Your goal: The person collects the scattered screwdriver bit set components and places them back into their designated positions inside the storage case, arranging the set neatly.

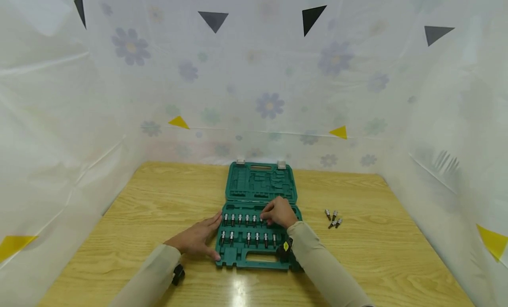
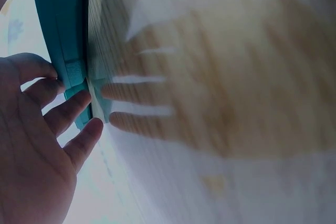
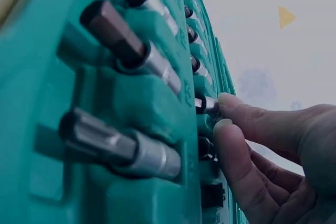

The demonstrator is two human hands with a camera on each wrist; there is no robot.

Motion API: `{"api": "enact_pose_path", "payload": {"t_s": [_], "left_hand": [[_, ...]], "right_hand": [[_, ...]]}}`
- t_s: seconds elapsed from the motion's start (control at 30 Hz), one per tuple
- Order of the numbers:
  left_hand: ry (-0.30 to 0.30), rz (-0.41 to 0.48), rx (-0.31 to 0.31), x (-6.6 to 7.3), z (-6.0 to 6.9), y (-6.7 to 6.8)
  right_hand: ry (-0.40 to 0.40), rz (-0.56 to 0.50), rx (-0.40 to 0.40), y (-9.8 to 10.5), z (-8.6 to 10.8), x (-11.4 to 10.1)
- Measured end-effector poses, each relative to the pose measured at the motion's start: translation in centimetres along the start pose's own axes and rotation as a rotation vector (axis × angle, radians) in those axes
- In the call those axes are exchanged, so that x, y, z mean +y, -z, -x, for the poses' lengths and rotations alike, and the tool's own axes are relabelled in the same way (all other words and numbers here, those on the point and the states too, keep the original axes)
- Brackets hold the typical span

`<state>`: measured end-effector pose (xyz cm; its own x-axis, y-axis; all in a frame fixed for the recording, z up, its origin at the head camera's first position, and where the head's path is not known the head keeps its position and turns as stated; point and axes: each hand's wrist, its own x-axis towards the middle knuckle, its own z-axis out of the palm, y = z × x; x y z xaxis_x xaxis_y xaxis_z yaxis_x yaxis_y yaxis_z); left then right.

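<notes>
A green plastic tool case (image 1: 231, 256) lies unfolded on the table, its lid (image 1: 254, 183) laid back at the far side. Two rows of bit sockets sit in its near half, an upper row (image 1: 240, 219) and a lower row (image 1: 257, 239). My right hand (image 1: 281, 212) pinches a bit socket (image 3: 210, 105) between thumb and index finger at its slot in the upper row. Along the case's left edge rests my left hand (image 1: 196, 238), fingers loosely extended and thumb by the near corner. In the left wrist view its fingertips (image 2: 80, 103) touch the case's side wall.
Several loose bit sockets (image 1: 334, 213) lie on the wooden table (image 1: 365, 249) to the right of the case. White patterned sheeting (image 1: 254, 77) encloses the back and both sides of the table.
</notes>
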<state>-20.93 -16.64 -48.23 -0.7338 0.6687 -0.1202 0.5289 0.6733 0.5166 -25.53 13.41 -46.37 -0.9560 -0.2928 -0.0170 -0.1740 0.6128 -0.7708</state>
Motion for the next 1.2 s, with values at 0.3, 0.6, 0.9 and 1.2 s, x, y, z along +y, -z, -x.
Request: {"api": "enact_pose_path", "payload": {"t_s": [0.3,0.6,0.9,1.2], "left_hand": [[0.004,0.001,0.001,0.0,0.0,0.0],[0.001,0.000,-0.005,-0.1,-0.1,0.0],[-0.010,0.002,-0.008,-0.1,-0.1,0.0],[0.001,0.002,-0.007,0.0,-0.1,0.1]], "right_hand": [[-0.016,0.015,0.009,0.0,-0.3,0.3],[-0.088,0.009,-0.018,0.3,-0.9,0.0],[-0.090,0.019,-0.040,0.5,-1.2,-0.1],[-0.150,0.054,-0.053,0.8,-1.4,-0.8]]}}
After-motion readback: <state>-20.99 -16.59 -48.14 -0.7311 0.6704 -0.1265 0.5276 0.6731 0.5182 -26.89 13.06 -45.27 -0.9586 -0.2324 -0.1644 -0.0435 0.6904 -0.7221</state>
